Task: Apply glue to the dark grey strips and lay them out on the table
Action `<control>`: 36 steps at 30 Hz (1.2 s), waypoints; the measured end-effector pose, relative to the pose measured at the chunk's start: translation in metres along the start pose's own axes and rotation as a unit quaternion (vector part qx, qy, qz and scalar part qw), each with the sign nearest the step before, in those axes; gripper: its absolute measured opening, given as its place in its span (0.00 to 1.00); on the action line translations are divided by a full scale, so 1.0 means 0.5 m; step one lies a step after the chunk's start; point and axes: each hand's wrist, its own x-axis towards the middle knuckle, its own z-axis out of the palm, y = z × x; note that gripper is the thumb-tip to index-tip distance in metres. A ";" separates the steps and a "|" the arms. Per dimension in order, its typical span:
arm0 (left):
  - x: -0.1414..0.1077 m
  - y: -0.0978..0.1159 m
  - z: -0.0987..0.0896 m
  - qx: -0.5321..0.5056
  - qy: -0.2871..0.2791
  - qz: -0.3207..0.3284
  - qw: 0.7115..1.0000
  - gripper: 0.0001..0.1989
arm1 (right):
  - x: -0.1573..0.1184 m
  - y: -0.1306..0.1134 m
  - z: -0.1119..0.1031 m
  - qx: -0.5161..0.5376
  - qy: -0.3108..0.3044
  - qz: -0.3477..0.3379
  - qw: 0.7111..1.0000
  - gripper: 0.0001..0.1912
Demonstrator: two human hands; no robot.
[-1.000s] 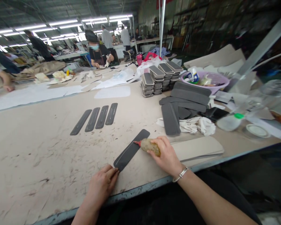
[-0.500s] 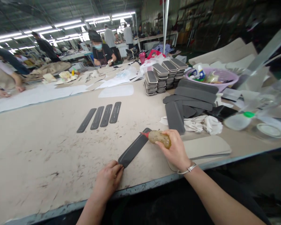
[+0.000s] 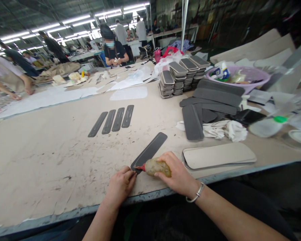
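A long dark grey strip with rounded ends (image 3: 150, 150) lies slanted on the table before me. My left hand (image 3: 121, 184) pinches its near corner, fingers together. In my right hand (image 3: 177, 172) is a squeeze bottle (image 3: 157, 167), yellowish and stained, lying almost level. Its red nozzle tip touches or hovers just over the strip's near end, close to my left fingers. A thin pale line runs along the strip's left edge. Beyond it, several similar dark strips (image 3: 116, 119) lie side by side, with shiny lines on their faces.
Right of my right hand lies a stack of beige strips (image 3: 218, 155). Behind are loose dark pieces (image 3: 215, 97), a white cloth (image 3: 225, 130), stacked strips (image 3: 178, 72) and a purple basin (image 3: 261, 78). A clear bottle (image 3: 266, 127) stands far right. Other people work across the table.
My right hand has brought the bottle's nozzle from the strip's far end down to its near end. My left hand still holds the near corner. The view has shifted slightly.
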 end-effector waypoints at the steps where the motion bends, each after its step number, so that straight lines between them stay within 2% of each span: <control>1: 0.000 0.000 0.001 0.000 -0.002 -0.001 1.000 0.17 | -0.001 -0.003 -0.003 0.001 -0.004 0.001 1.000 0.19; 5: -0.001 -0.001 0.004 0.003 -0.003 0.002 1.000 0.16 | -0.006 -0.011 -0.019 -0.005 -0.013 0.007 1.000 0.18; 9: 0.002 -0.006 0.008 0.001 0.004 0.000 1.000 0.16 | -0.010 0.004 -0.042 -0.032 0.008 0.022 0.999 0.18; 17: 0.008 -0.006 0.003 0.004 -0.005 -0.014 1.000 0.16 | 0.004 0.072 -0.098 -0.142 0.137 0.054 0.979 0.17; 22: 0.010 0.003 0.003 0.022 -0.003 -0.029 0.999 0.16 | 0.019 0.093 -0.102 -0.162 0.211 0.038 0.963 0.17; 25: 0.010 0.009 0.005 0.033 -0.013 -0.042 0.998 0.16 | 0.018 0.074 -0.082 -0.099 0.186 0.010 0.978 0.19; 29: 0.012 0.015 0.005 0.044 -0.016 -0.057 0.997 0.16 | 0.007 0.033 -0.046 -0.028 0.072 -0.014 0.997 0.20; 31: 0.013 0.018 0.002 0.051 -0.016 -0.060 0.997 0.15 | 0.005 0.026 -0.038 -0.028 0.045 -0.009 0.999 0.20; 33: 0.012 0.020 0.000 0.054 -0.018 -0.059 0.997 0.15 | 0.007 0.032 -0.041 -0.047 0.059 0.005 0.997 0.20; 36: 0.012 0.022 -0.003 0.051 -0.011 -0.049 0.997 0.15 | 0.018 0.061 -0.060 -0.099 0.122 0.030 0.987 0.19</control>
